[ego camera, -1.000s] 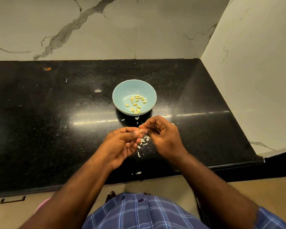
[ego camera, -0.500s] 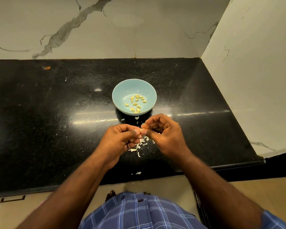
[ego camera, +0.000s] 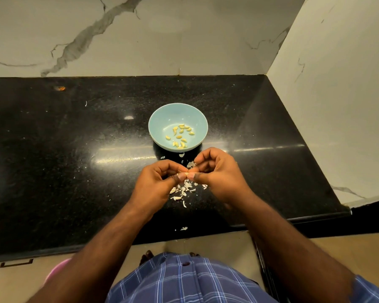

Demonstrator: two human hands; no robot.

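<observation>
We note both hands meeting thumb to thumb above the black counter (ego camera: 74, 149). The left hand (ego camera: 155, 184) and right hand (ego camera: 219, 173) each curl their fingers and together pinch one small pale seed (ego camera: 185, 171). It sits right where the fingertips meet, mostly hidden. Directly below the pinch lie scattered white husk bits (ego camera: 184, 190). Just beyond the hands stands a light-blue bowl (ego camera: 173, 115) holding yellowish kernels (ego camera: 181, 136).

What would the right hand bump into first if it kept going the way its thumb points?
The right hand points across at the left hand, so it would first press the small pale piece pinched between them, then probably the left hand itself.
</observation>
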